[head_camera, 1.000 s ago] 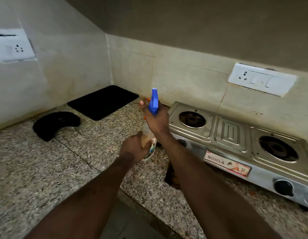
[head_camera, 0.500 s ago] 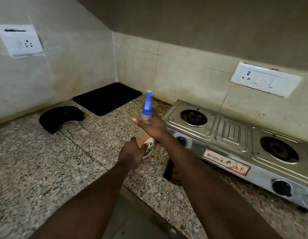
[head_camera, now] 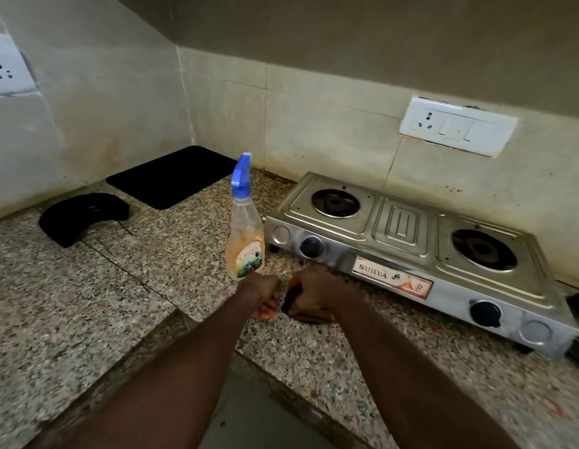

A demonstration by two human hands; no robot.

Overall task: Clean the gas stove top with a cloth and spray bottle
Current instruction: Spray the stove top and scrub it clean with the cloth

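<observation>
A clear spray bottle [head_camera: 244, 228] with a blue nozzle stands upright on the granite counter, left of the steel two-burner gas stove [head_camera: 401, 228]. My left hand [head_camera: 260, 294] sits just in front of the bottle's base with its fingers curled and nothing visibly in them. Whether it touches the bottle I cannot tell. My right hand [head_camera: 317, 291] is on the counter by the stove's front left corner and grips a dark brown-orange cloth [head_camera: 314, 315]. Most of the cloth is hidden under that hand.
A black mat [head_camera: 171, 176] lies in the back corner and a curved black object [head_camera: 82, 215] lies left of it. Wall sockets [head_camera: 456, 126] sit above the stove. The counter [head_camera: 87, 303] steps down at its front edge near my arms.
The bottle came down from between both hands and now stands on the counter. My right hand left the nozzle and dropped onto the cloth. My left hand slid off the bottle's body.
</observation>
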